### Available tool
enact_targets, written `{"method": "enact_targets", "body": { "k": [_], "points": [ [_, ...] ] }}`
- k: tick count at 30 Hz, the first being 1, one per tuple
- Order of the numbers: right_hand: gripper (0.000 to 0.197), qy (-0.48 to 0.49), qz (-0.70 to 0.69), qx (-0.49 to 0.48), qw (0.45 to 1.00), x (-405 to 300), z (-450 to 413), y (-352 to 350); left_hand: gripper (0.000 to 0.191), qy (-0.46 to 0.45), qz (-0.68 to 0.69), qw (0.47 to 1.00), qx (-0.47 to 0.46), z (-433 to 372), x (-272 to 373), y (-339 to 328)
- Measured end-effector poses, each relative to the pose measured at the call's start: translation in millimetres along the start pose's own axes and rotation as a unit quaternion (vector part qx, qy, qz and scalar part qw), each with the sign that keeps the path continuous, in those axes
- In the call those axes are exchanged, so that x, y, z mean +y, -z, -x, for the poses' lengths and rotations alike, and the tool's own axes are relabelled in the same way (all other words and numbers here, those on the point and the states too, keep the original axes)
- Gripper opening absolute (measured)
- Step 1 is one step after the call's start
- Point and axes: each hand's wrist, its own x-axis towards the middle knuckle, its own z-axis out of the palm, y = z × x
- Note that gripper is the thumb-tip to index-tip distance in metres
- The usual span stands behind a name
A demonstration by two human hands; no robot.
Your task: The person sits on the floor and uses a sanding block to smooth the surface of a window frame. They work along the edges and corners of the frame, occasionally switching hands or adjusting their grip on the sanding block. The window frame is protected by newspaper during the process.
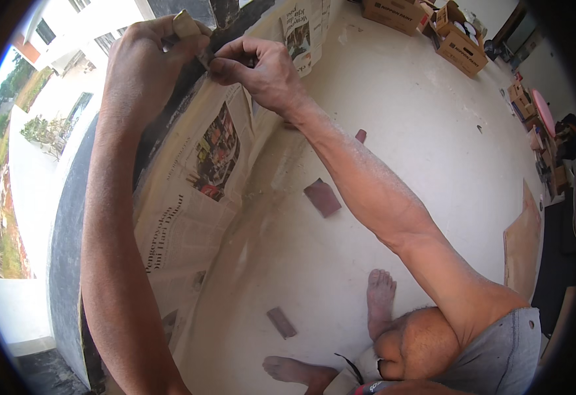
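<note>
At the top, my left hand (152, 59) pinches a small tan piece (185, 24), perhaps folded sandpaper, between thumb and fingers above a dark window sill or frame (162, 123). Just right of it, my right hand (263, 69) has thumb and forefinger closed at the sill's edge, by a small greyish piece between the two hands; whether it grips that piece is not plain. Newspaper sheets (189, 212) cover the wall below the sill. Reddish-brown sandpaper pieces (323, 197) lie on the pale floor, another (282, 323) nearer my feet.
Cardboard paint boxes (463, 52) stand at the top right. More boxes and a pink round object (543, 112) line the right side, with a flat brown sheet (520, 242) below. My bare feet (380, 296) are on the dusty floor. Beyond the sill at left is outdoors.
</note>
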Motion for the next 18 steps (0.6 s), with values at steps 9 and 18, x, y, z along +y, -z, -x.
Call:
{"method": "enact_targets", "body": {
  "k": [9,18],
  "points": [
    [0.031,-0.018,-0.018,-0.016,1.000,-2,0,3,0.022,0.033,-0.006,0.999,-0.033,-2,6,4],
    [0.031,-0.006,-0.016,-0.026,1.000,-5,4,1,0.022,0.083,0.025,0.995,-0.053,-1,14,6]
  ]
}}
